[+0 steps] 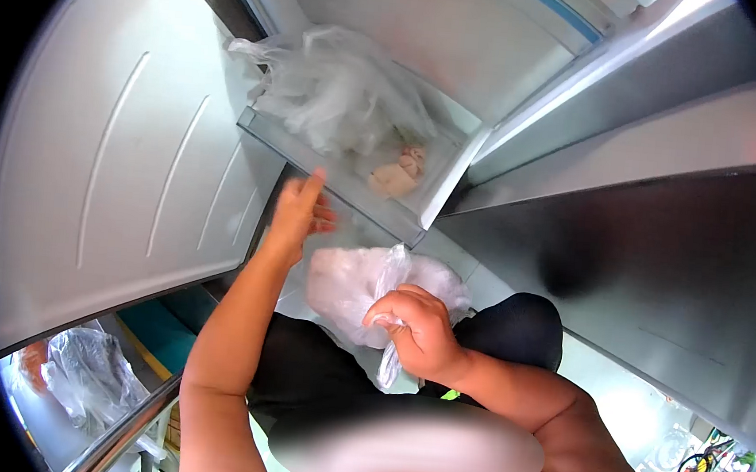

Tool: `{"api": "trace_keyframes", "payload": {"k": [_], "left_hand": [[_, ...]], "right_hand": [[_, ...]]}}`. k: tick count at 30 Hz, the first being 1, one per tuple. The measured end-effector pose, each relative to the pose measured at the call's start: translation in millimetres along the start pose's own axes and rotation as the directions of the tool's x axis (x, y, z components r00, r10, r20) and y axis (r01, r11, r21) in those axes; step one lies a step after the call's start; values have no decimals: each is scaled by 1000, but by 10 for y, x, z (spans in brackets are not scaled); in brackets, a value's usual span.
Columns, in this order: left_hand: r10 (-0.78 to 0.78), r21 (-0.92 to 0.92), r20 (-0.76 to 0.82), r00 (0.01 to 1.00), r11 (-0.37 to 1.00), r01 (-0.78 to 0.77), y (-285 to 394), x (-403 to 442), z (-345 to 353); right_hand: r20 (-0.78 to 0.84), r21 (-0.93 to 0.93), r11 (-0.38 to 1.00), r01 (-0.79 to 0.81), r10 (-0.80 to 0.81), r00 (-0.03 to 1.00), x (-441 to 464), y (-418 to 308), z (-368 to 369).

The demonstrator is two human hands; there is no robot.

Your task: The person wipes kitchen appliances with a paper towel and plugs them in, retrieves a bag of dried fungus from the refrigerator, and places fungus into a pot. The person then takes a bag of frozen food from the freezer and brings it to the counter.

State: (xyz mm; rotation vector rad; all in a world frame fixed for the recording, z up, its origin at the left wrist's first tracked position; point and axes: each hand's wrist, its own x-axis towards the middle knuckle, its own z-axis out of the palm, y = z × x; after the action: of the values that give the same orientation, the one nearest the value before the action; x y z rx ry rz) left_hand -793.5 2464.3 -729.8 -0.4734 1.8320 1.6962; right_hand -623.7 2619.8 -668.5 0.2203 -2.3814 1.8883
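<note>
My right hand (419, 328) is closed on the gathered neck of a white plastic bag (343, 291), which hangs full between my knees. My left hand (303, 212) is raised with its fingers apart, slightly blurred, just below the front edge of a clear drawer (313, 162). Nothing shows in that hand. In the pulled-out drawer, a crumpled translucent plastic bag (336, 91) fills the left and middle part. Beside it, at the drawer's front right, sits a pale, pinkish-tan item (398, 174) that I cannot identify.
A white ribbed door panel (128, 145) stands open at the left. To the right is a dark metallic panel (660, 267). Another clear plastic bag (92, 373) lies at the lower left, past a metal rail (127, 434). A bicycle (694, 469) shows at the far lower right.
</note>
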Motion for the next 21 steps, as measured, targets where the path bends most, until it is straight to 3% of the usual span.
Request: {"api": "trace_keyframes", "payload": {"k": [1, 2, 3, 4, 5, 7, 8, 10, 11, 13, 14, 17, 19, 20, 21], "left_hand": [[272, 207, -73, 959, 945, -253, 6, 19, -11], [534, 416, -83, 842, 786, -458, 30, 59, -53], [749, 602, -28, 662, 541, -587, 60, 101, -69], [863, 697, 154, 481, 250, -672, 187, 126, -43], [891, 720, 354, 286, -64, -691, 357, 157, -15], [743, 701, 618, 258, -371, -609, 747, 156, 229], [757, 747, 610, 236, -449, -491, 802, 255, 364], [702, 826, 563, 437, -471, -309, 934, 487, 468], [602, 865, 485, 635, -438, -245, 1004, 620, 477], [445, 891, 378, 812, -414, -188, 1042, 976, 402], [418, 890, 381, 825, -409, -203, 962, 1202, 307], [334, 937, 330, 883, -229, -264, 753, 1595, 277], [399, 774, 586, 705, -17, -633, 632, 1417, 502], [203, 714, 629, 751, 230, -661, 759, 1058, 729], [264, 547, 686, 678, 427, -720, 570, 1011, 875]], "right_hand": [[-7, -6, 1000, 0, 0, 1000, 0, 22, -11], [-22, 6, 1000, -8, 8, 1000, -7, 45, -17], [-37, 20, 1000, -16, 16, 999, -20, 69, -20], [-54, 35, 999, -23, 25, 998, -26, 95, -18], [-64, 48, 998, -33, 36, 997, -34, 120, -15], [-71, 70, 996, -56, 61, 996, -48, 146, 8], [-70, 73, 995, -66, 71, 995, -56, 172, 20], [-61, 76, 994, -84, 88, 994, -69, 206, 41], [-66, 74, 992, -105, 110, 992, -66, 186, 45], [-79, 70, 987, -147, 153, 985, -56, 149, 54], [-76, 59, 984, -170, 174, 982, -54, 131, 58], [-79, 35, 981, -193, 195, 978, -62, 111, 63], [-74, 37, 987, -158, 161, 984, -95, 185, 89], [-61, 31, 984, -176, 177, 982, -100, 202, 102], [-42, 23, 981, -192, 193, 980, -94, 215, 112]]}}
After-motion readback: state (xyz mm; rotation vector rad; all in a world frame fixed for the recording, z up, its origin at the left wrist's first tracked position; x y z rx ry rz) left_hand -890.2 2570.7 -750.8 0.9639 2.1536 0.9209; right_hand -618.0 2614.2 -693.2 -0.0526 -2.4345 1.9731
